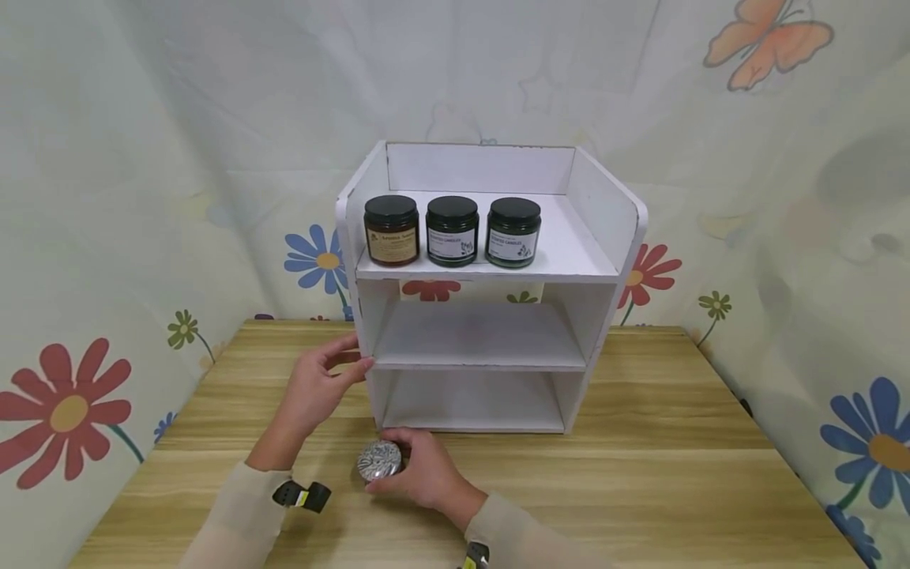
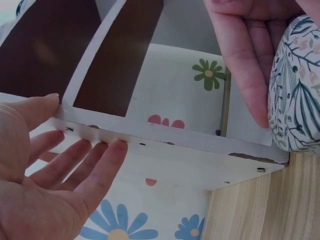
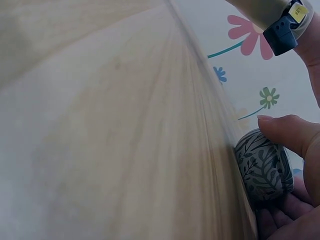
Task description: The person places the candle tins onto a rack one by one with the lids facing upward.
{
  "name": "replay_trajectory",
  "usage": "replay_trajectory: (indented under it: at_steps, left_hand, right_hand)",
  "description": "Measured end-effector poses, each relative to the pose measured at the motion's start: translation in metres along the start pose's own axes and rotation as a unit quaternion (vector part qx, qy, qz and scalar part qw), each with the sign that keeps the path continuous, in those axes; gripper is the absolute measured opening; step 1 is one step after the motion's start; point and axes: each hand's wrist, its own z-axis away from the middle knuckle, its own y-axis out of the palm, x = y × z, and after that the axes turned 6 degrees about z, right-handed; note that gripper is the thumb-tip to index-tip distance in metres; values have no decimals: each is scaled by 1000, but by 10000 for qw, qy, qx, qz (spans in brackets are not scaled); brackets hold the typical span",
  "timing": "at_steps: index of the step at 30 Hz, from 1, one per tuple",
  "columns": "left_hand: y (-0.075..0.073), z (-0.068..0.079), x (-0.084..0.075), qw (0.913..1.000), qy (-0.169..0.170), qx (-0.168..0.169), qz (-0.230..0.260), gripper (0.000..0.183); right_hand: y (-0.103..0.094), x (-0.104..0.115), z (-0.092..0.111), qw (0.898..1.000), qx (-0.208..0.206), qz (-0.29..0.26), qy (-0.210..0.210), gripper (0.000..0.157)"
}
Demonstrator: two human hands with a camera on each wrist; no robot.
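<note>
A small white shelf unit [image 1: 479,367] stands on the table. My left hand [image 1: 320,387] touches its left side panel [image 2: 175,155]. In the left wrist view the thumb rests at the panel's front edge and the fairly straight fingers [image 2: 102,172] lie against its outer face. Just before the unit's lower left corner, my right hand [image 1: 430,474] holds a round tin [image 1: 380,460] with a leafy pattern between thumb and fingers. The tin [image 3: 265,167] sits upright on the tabletop.
Three dark-lidded candle jars stand in a row on the top shelf: an amber jar [image 1: 392,231] and two green ones [image 1: 453,231] [image 1: 513,232]. A wood-grain table [image 1: 640,490] spreads below. Behind hangs a flowered cloth [image 1: 213,118].
</note>
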Motion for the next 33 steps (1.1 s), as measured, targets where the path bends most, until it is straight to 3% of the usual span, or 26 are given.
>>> replay_trajectory:
  at_steps: [33]
  left_hand:
    - [0, -2, 5, 9999, -14, -41, -167, 55]
  right_hand:
    - [2, -5, -1, 9998, -77, -108, -114, 69]
